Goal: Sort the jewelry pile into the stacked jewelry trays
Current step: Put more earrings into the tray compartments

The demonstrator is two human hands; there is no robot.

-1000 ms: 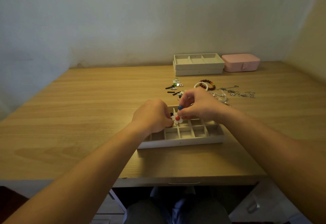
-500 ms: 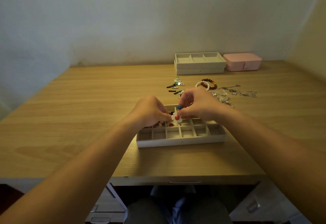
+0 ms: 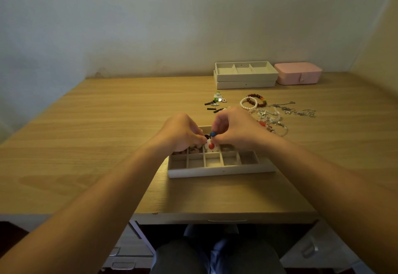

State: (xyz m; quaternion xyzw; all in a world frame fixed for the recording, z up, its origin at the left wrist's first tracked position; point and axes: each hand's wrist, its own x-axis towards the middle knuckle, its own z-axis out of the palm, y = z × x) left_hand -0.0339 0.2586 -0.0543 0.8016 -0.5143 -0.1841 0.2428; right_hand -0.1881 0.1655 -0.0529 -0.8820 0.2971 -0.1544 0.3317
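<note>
A white divided jewelry tray (image 3: 221,171) lies on the desk in front of me, with small pieces in its far left cells. Both hands hover over its back rows. My right hand (image 3: 234,130) pinches a small piece with a blue bead (image 3: 213,133). My left hand (image 3: 183,132) has curled fingers meeting the right at a white flower piece with a red centre (image 3: 210,146), which hangs just below the fingertips. The loose pile of bracelets and chains (image 3: 269,112) lies beyond the tray to the right. Two stacked trays (image 3: 245,75) stand at the back.
A pink jewelry box (image 3: 298,73) sits beside the stacked trays near the wall. Small earrings and black clips (image 3: 215,102) are scattered behind my hands. The desk's front edge (image 3: 215,217) runs near me, with drawers and my knees below.
The hands have shifted slightly while staying together over the tray; the flower piece stays at their fingertips. More of the tray's left cells show now.
</note>
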